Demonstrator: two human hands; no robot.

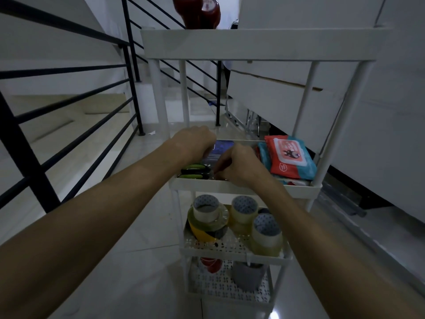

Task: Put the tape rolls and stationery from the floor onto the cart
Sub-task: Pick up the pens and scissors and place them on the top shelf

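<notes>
A white tiered cart (299, 189) stands in front of me. Both my hands reach into its second shelf. My left hand (195, 141) curls over a blue patterned box (224, 145). My right hand (239, 166) has its fingers bent down at the near side of that box; what it pinches is hidden. Scissors with green handles (194, 171) lie at the shelf's left front. On the shelf below stand several clear tape rolls (266, 236), one (207, 207) stacked on a yellow and black roll (202, 231).
Wet-wipe packs (289, 155) fill the right of the second shelf. Red bottles (197, 10) stand on the top shelf. A grey roll (247, 276) and a red item (211, 264) sit on the bottom shelf. A black stair railing (69, 107) runs left; white furniture (379, 111) is right.
</notes>
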